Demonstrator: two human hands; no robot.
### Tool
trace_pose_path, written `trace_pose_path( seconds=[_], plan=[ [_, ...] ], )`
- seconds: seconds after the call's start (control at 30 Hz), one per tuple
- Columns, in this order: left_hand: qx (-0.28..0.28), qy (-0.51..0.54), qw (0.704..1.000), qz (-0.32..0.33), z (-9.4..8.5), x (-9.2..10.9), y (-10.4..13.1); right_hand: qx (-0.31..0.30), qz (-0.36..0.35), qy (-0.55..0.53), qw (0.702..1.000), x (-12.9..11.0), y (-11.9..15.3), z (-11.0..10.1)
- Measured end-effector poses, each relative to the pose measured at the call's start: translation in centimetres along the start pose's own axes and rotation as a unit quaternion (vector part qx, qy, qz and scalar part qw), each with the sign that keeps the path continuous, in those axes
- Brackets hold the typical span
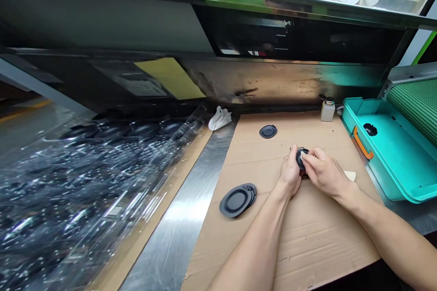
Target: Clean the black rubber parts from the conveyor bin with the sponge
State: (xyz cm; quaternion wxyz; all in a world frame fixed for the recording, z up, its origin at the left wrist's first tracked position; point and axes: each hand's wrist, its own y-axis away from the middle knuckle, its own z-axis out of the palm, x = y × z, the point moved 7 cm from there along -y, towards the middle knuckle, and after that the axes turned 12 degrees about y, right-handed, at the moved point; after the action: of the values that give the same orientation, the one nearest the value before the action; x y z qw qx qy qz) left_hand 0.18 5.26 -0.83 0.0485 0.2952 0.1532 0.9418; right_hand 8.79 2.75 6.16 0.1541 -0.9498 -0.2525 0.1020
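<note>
My left hand (290, 172) is closed around a dark oval plastic part (299, 160), held above the cardboard. My right hand (326, 173) pinches a small white wad, perhaps cloth, against that part's face; its exact kind cannot be made out. Beyond the hands, a single black oval part (268, 132) lies flat. To the left of my forearm, several similar parts form a fanned stack (235, 202). A cream-coloured flat piece (350, 175) shows partly behind my right wrist.
Cardboard (252, 154) covers the metal bench. A small bottle (327, 111) stands at its back right. On the right is a teal tray (403, 159) with a round black part (370, 129). Clear plastic trays (112, 209) of dark parts fill the left, near crumpled white material (220, 118).
</note>
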Motion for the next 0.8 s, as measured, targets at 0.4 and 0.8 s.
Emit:
trace_pose_path(
  seconds=[0.4, 0.8],
  plan=[
    [0.004, -0.039, 0.999, 0.036, 0.0, 0.0, -0.1, -0.027, 0.022, -0.036, 0.999, 0.6, -0.4, -0.1],
    [-0.019, -0.066, 0.997, 0.042, 0.0, -0.4, -0.3, -0.018, 0.002, -0.065, 0.998, 1.0, -0.5, -0.2]
  ],
)
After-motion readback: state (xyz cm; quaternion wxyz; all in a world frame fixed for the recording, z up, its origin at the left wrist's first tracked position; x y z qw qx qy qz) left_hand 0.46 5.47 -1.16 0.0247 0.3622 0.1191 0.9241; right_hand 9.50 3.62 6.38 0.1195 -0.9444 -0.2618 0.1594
